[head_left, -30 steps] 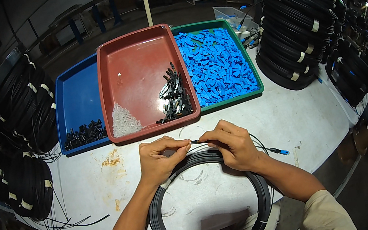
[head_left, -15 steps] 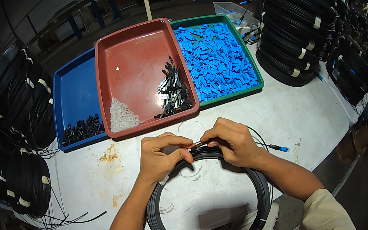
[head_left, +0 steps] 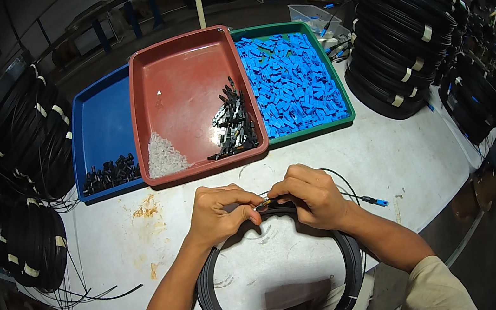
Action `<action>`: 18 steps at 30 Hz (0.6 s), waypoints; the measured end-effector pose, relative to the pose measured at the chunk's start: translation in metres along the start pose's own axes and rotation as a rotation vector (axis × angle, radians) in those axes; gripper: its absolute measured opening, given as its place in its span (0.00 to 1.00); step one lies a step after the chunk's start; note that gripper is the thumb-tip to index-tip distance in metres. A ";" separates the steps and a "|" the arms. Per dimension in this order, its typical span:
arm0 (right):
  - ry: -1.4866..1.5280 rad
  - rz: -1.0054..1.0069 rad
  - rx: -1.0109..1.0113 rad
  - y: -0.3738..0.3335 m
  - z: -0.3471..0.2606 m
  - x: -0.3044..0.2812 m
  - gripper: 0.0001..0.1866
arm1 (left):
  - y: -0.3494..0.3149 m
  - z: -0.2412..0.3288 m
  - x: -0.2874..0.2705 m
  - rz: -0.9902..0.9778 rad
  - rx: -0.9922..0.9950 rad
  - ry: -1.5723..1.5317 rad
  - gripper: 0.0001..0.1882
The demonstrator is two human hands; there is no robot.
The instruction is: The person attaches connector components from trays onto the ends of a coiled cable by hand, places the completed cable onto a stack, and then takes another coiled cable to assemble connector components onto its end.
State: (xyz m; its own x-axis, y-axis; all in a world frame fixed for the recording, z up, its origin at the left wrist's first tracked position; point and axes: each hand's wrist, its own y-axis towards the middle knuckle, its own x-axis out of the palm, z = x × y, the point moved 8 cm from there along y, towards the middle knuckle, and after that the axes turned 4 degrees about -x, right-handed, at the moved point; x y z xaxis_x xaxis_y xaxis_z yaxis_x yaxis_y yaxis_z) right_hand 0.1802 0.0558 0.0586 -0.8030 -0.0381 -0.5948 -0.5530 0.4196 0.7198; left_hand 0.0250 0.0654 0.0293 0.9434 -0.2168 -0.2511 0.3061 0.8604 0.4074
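Note:
Above the far side of a black cable coil [head_left: 209,289], my two hands meet at a small dark cable connector [head_left: 262,205]. My left hand [head_left: 220,215] pinches its left end between thumb and forefinger. The fingers of my right hand [head_left: 312,195] close on its right end, hiding most of that side. Fine details of the connector are too small to make out. Bound with pale tape, the coil lies at the table's front edge and overhangs it. To the right of my right hand, a cable end with a blue-tipped connector [head_left: 373,201] rests on the table.
Three trays stand behind my hands: a blue tray [head_left: 100,100] with black parts, a red tray [head_left: 174,70] with clear and black pieces, and a green tray [head_left: 344,112] full of blue connector housings. Stacked cable coils [head_left: 398,43] rise at right, more coils [head_left: 21,137] at left.
The connector between my fingers has tilted and shows more of its length. My right hand has shifted slightly left and up. Behind it, the thin cable loop stands out more.

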 end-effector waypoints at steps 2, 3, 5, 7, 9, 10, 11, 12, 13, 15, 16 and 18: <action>0.013 0.010 0.012 0.001 -0.001 0.002 0.15 | 0.001 -0.002 -0.003 0.006 0.001 0.050 0.09; 0.011 0.011 0.009 0.001 -0.001 0.002 0.15 | 0.002 -0.002 -0.005 0.010 0.000 0.100 0.08; 0.050 -0.012 0.043 -0.001 0.004 0.004 0.15 | -0.001 -0.006 -0.002 0.015 -0.051 0.017 0.08; 0.043 -0.009 0.043 0.000 0.004 0.004 0.16 | 0.000 -0.010 -0.003 0.021 -0.103 -0.066 0.08; 0.038 -0.013 0.060 -0.002 0.003 0.004 0.16 | 0.001 -0.004 -0.003 -0.002 -0.061 0.015 0.08; 0.052 -0.017 0.058 -0.001 0.004 0.004 0.16 | 0.001 -0.005 -0.003 -0.006 -0.037 0.043 0.08; 0.066 -0.016 0.052 0.002 0.004 0.004 0.16 | 0.001 -0.005 -0.003 -0.007 -0.036 0.045 0.08; 0.065 -0.024 0.064 0.001 0.006 0.005 0.15 | 0.000 -0.007 -0.004 0.012 -0.059 0.013 0.08; 0.065 -0.022 0.063 0.000 0.005 0.006 0.15 | -0.001 -0.009 -0.004 0.030 -0.081 -0.019 0.07; 0.084 -0.018 0.080 -0.003 0.006 0.004 0.14 | 0.000 -0.009 -0.003 0.029 -0.087 -0.011 0.07; 0.084 -0.018 0.076 -0.002 0.007 0.003 0.14 | 0.002 -0.008 -0.003 0.024 -0.070 0.018 0.07; 0.098 -0.019 0.100 -0.002 0.010 0.004 0.13 | 0.002 -0.007 -0.002 0.008 -0.053 0.045 0.07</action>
State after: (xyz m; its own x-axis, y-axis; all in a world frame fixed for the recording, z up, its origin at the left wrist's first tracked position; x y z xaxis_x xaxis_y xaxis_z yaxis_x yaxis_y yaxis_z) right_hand 0.1806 0.0639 0.0514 -0.8129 -0.1335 -0.5668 -0.5476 0.5064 0.6661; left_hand 0.0232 0.0707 0.0245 0.9388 -0.1894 -0.2877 0.2898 0.8857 0.3627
